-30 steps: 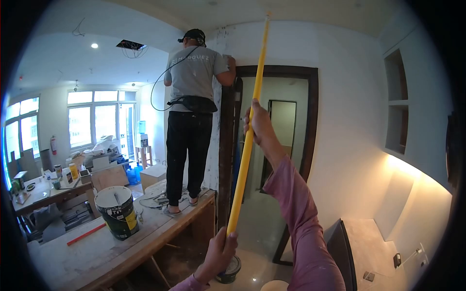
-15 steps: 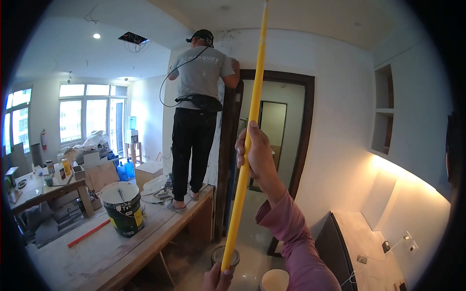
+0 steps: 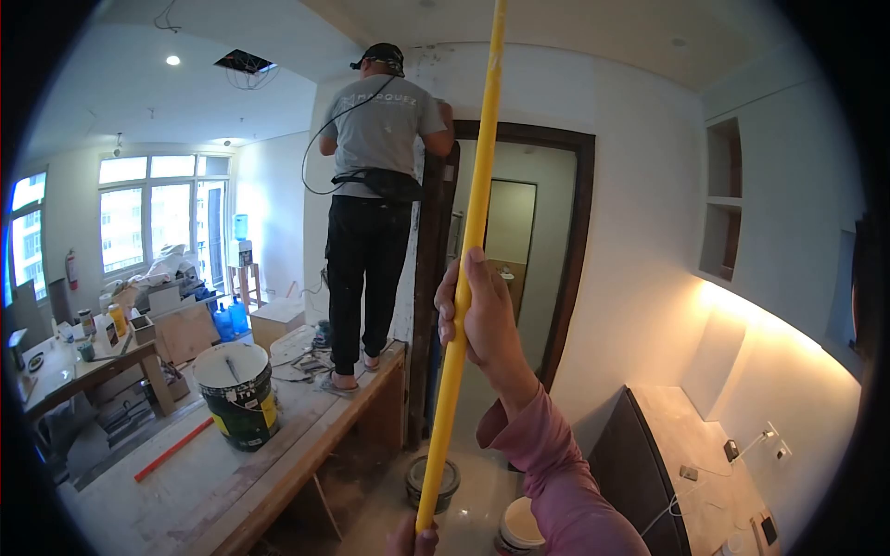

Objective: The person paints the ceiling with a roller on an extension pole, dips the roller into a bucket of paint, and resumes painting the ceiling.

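Observation:
A long yellow pole (image 3: 456, 347) runs from the bottom centre up past the top edge, leaning slightly right; its upper end is out of view. My right hand (image 3: 484, 310), below a pink sleeve, is wrapped round its middle. Low at the bottom edge, my left hand (image 3: 413, 539) grips the pole's lower part and is partly cut off by the frame. Behind the pole stands a dark-framed doorway (image 3: 584, 213).
Another person (image 3: 380, 139) stands on a wooden platform (image 3: 287, 435) at left, facing the wall. A paint bucket (image 3: 236, 398) and a red bar (image 3: 173, 449) are on it. Two buckets (image 3: 433, 484) (image 3: 521, 526) stand on the floor. A counter (image 3: 686, 445) is at right.
My right hand and the pole have shifted slightly left and the hand sits lower in view. The floor buckets show more fully. The other person stays in the same place.

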Available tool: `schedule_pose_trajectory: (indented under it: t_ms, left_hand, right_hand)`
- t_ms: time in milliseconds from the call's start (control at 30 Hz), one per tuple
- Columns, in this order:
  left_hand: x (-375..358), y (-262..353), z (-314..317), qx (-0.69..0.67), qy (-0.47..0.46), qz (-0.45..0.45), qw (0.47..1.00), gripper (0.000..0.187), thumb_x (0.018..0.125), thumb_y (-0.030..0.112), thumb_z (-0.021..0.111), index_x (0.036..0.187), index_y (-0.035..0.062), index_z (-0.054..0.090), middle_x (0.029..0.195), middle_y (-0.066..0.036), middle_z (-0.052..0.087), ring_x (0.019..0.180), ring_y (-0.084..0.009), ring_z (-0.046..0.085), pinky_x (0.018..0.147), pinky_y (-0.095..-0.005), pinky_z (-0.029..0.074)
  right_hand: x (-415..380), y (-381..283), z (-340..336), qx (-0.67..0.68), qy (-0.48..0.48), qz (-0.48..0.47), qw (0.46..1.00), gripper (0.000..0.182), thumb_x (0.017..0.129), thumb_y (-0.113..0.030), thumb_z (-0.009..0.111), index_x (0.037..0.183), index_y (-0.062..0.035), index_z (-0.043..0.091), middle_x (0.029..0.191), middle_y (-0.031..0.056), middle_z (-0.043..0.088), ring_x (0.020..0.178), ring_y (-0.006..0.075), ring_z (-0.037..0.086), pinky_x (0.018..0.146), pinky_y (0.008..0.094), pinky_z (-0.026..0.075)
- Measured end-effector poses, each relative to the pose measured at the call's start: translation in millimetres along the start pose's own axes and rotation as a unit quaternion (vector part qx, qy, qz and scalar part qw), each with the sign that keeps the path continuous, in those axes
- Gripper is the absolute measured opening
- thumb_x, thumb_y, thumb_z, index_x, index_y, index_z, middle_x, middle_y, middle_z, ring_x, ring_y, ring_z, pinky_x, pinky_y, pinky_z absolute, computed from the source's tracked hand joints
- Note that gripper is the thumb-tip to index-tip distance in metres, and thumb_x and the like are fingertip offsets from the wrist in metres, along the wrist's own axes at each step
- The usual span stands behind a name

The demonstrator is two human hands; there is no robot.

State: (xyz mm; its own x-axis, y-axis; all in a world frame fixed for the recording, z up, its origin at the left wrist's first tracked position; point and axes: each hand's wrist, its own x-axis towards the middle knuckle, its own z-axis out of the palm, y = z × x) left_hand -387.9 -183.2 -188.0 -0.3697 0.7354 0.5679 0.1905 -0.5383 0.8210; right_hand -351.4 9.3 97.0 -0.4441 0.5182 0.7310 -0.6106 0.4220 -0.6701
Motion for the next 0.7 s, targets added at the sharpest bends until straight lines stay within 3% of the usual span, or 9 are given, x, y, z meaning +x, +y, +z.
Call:
schedule_pose_trajectory:
  t_ms: [200,333,400,500,700]
  left_hand:
    - [1,-12,-5,-0.029,0.0,-0.036,0.999,0.033,0.104,0.035,0.048,0.104,0.0027,0.056,0.066,0.004,0.046,0.056,-0.0049,0.041,0.05,-0.0239,0.035]
    - [19,-15,-4,-0.013,0.002,-0.002,1.0,0.032,0.104,0.035,0.048,0.103,0.0039,0.055,0.065,0.006,0.045,0.054,-0.004,0.04,0.048,-0.0231,0.033]
    - [34,-29,-8,0.0,-0.01,0.005,1.0,0.03,0.104,0.034,0.048,0.101,0.0046,0.054,0.064,0.006,0.045,0.053,-0.0034,0.039,0.047,-0.0225,0.033]
    - [65,-25,-8,0.067,-0.015,-0.043,0.997,0.031,0.103,0.032,0.049,0.093,0.0025,0.052,0.063,0.001,0.053,0.053,-0.0052,0.05,0.048,-0.0237,0.04]
    - [134,-25,11,0.05,-0.022,-0.049,0.997,0.029,0.102,0.028,0.048,0.086,0.0041,0.048,0.06,0.001,0.052,0.052,-0.0058,0.05,0.047,-0.0251,0.04]
  right_hand:
    - [7,11,7,-0.009,0.006,0.003,1.0,0.051,0.104,-0.055,0.036,0.087,-0.0087,0.047,0.061,0.0036,0.05,0.04,0.0113,0.05,0.039,0.0236,0.044]
    - [18,19,2,-0.01,0.007,0.009,1.0,0.051,0.103,-0.057,0.038,0.09,-0.0089,0.049,0.061,0.0031,0.05,0.041,0.0111,0.049,0.039,0.024,0.044]
    - [30,27,-5,-0.011,0.011,0.009,1.0,0.051,0.102,-0.057,0.039,0.091,-0.009,0.05,0.06,0.0028,0.05,0.041,0.0111,0.049,0.04,0.0242,0.044]
    - [58,39,-18,-0.015,0.026,0.002,1.0,0.05,0.103,-0.056,0.038,0.09,-0.009,0.049,0.06,0.0025,0.05,0.041,0.0112,0.048,0.039,0.0247,0.044]
    - [130,62,-65,-0.005,0.04,0.0,0.999,0.049,0.103,-0.055,0.037,0.088,-0.0097,0.048,0.06,0.001,0.048,0.041,0.0106,0.047,0.039,0.0256,0.043]
